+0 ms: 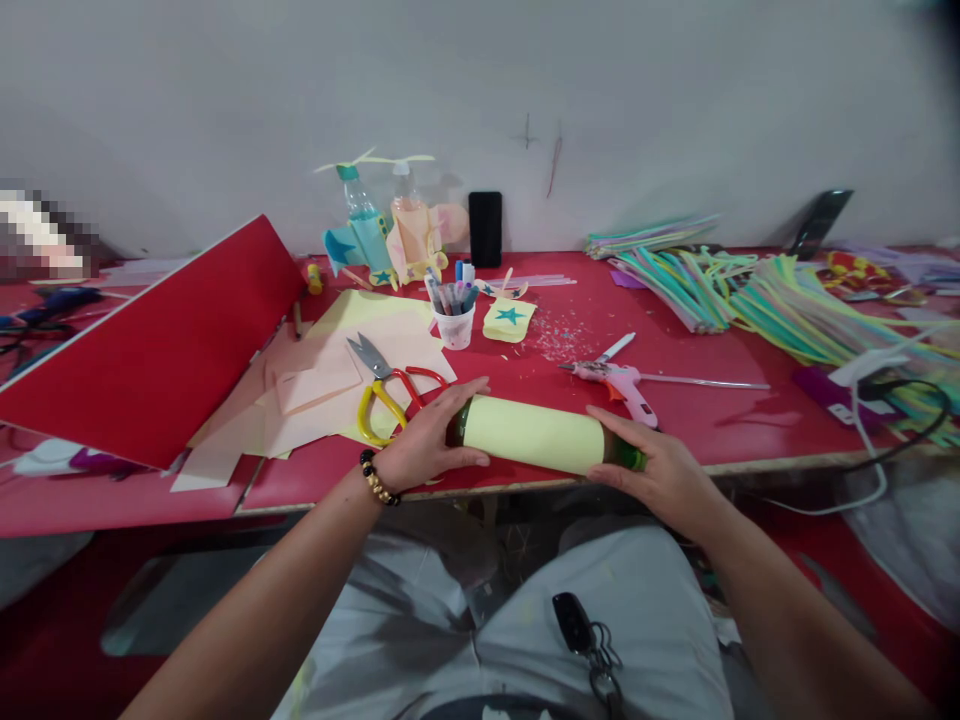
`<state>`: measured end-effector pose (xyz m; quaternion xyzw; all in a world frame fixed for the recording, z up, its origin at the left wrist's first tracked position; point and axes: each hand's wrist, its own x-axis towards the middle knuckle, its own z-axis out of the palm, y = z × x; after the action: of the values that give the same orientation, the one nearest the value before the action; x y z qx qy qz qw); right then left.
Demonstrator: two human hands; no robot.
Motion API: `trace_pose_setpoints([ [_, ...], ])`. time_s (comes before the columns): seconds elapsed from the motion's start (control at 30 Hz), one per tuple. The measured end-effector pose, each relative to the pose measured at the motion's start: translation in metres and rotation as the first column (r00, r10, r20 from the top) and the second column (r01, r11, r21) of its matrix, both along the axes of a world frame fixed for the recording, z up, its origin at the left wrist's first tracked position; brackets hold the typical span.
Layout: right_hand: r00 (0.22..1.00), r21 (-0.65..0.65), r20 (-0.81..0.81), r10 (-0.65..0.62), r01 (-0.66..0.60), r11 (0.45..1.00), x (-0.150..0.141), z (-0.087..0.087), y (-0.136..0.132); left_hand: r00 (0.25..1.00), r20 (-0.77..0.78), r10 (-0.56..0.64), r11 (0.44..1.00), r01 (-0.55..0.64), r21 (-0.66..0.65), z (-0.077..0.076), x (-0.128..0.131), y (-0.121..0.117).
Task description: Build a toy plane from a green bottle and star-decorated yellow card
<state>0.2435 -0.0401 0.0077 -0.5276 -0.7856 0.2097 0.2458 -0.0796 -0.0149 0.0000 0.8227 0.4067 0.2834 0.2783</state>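
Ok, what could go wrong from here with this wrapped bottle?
The green bottle wrapped in pale yellow paper sits near the front edge of the red table, so it might roll off if the left hand and right hand let go. The pink hot glue gun lies close behind the right hand and could burn it if hot.

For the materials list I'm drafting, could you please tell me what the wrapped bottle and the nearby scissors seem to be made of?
The bottle looks like dark green glass or plastic, glossy at its bare ends; the look cannot settle which. Its wrap seems to be matte pale-yellow paper, showing no sheen. The scissors appear to have steel blades, with a grey metallic shine, and glossy moulded plastic handles in red and yellow.
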Motion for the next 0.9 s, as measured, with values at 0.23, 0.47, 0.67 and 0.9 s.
trace_pose_setpoints([
  [0.23,1.000,-0.112,-0.015,-0.022,0.020,0.994,0.000,0.004,0.006,1.000,-0.015,0.018,1.000,-0.017,0.025,-0.004,0.000,0.001],
  [0.47,0.997,-0.197,-0.074,-0.011,-0.004,0.980,0.003,0.004,0.020,0.999,-0.031,0.033,0.998,-0.031,0.057,-0.003,0.003,-0.001],
  [0.67,0.976,-0.296,-0.214,-0.037,-0.029,0.955,0.005,-0.001,0.032,0.999,-0.029,0.041,0.994,-0.037,0.106,-0.007,0.003,-0.001],
  [0.9,0.902,-0.445,-0.394,-0.174,-0.021,0.895,0.000,0.004,0.036,0.998,0.043,0.050,0.994,-0.054,0.094,-0.008,0.001,0.000],
])
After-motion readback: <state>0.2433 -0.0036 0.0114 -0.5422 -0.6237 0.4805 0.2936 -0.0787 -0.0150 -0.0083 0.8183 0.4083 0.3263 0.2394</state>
